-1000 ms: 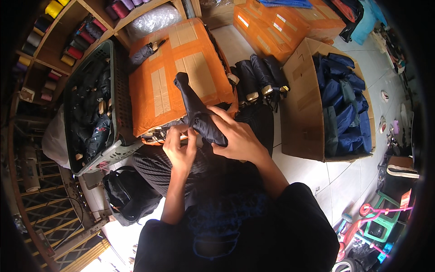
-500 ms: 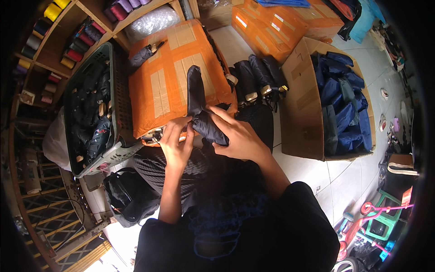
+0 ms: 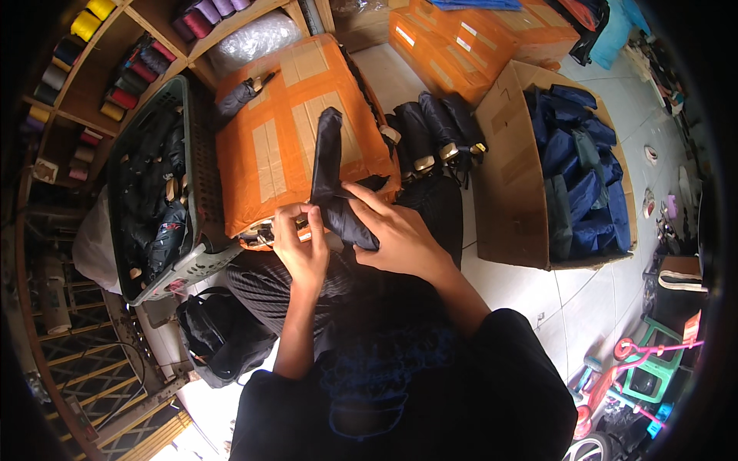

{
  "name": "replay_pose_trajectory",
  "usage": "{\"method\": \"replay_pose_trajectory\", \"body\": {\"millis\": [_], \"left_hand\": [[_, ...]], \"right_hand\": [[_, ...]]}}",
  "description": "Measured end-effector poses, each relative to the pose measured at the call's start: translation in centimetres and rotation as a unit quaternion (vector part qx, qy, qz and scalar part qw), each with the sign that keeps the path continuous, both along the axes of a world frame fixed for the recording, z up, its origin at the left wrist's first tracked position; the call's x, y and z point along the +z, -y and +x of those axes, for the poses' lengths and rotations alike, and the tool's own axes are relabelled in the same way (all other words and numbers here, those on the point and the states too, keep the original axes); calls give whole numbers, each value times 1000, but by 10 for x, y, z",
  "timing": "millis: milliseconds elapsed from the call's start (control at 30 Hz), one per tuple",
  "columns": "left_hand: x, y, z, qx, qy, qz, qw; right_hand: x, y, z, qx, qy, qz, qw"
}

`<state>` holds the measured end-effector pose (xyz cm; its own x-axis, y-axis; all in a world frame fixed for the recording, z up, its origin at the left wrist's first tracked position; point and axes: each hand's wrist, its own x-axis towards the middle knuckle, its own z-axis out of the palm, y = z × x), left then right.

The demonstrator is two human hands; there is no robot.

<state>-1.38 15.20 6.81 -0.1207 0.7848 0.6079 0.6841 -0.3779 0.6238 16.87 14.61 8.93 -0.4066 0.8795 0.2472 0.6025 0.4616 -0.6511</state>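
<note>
A dark folded umbrella (image 3: 350,221) lies slanted in my right hand (image 3: 403,237), whose fingers wrap over its right side. From its upper end a long narrow piece of dark cloth (image 3: 327,150) stands up, pointing away from me. My left hand (image 3: 300,250) is at the umbrella's left edge, thumb and forefinger pinched together against the cloth; what lies between the fingertips is too small to make out. Beyond both hands is a carton wrapped in orange tape (image 3: 307,100). Another folded umbrella (image 3: 237,98) rests on its far left part.
Several dark folded umbrellas (image 3: 438,131) lie right of the taped carton. An open cardboard box (image 3: 507,169) at right holds blue cloth bundles. At left stands a dark green basket (image 3: 201,169) full of umbrellas. Thread spools (image 3: 123,97) fill the shelves; a black bag (image 3: 219,330) sits on the floor.
Both hands and the umbrella have shifted slightly left. The left fingertips have drawn a little down and left along the cloth's edge. The right hand keeps its hold.
</note>
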Motion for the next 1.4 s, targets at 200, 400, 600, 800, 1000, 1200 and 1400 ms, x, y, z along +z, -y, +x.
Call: {"method": "replay_pose_trajectory", "body": {"millis": [200, 400, 600, 800, 1000, 1200, 1400], "left_hand": [[-9, 5, -5, -28, -18, 12, 999], [-16, 26, -1, -69, -9, -33, 997], [-17, 34, 6, -134, 348, -103, 922], [-4, 12, 6, -217, 648, -301, 665], [-15, 33, 24, -108, 608, -348, 706], [-20, 29, 10, -150, 719, -304, 607], [1, 23, 10, -219, 666, -220, 678]], "right_hand": [[1, 2, -3, -17, -50, -61, 997], [-8, 7, -10, -40, -98, -107, 989], [-30, 7, -16, -2, -203, -36, 978], [-16, 17, -29, 6, -139, -3, 990], [-19, 24, -45, -74, -114, -41, 990], [-15, 31, -30, 11, -229, -19, 973], [-35, 46, -25, -32, -418, -367, 830]]}}
